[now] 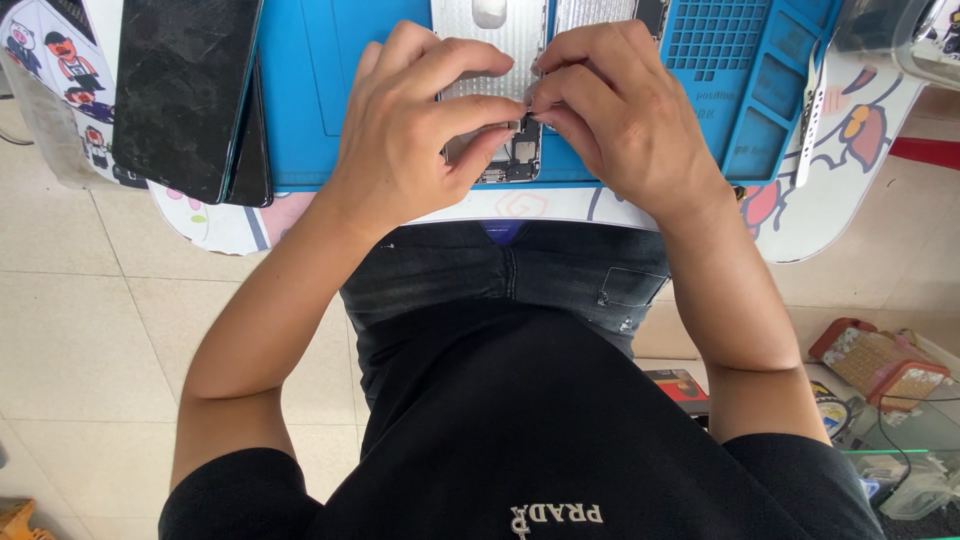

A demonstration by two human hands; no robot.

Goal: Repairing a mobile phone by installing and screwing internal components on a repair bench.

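Two dark phones (185, 95) lie stacked at the bench's (830, 210) left edge, beside the blue work mat (300, 90); a white strip tool (812, 120) lies near the right edge

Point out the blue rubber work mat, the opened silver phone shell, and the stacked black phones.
blue rubber work mat (300, 90): head view, bare flat area left of the hands.
opened silver phone shell (500, 40): head view, silver back panel above the fingers.
stacked black phones (185, 90): head view, top phone's dark screen.

Bright, even daylight, soft shadows only. Glare on the black phone screens (185, 95) far left. Sharp centre, wide-angle bending at edges.
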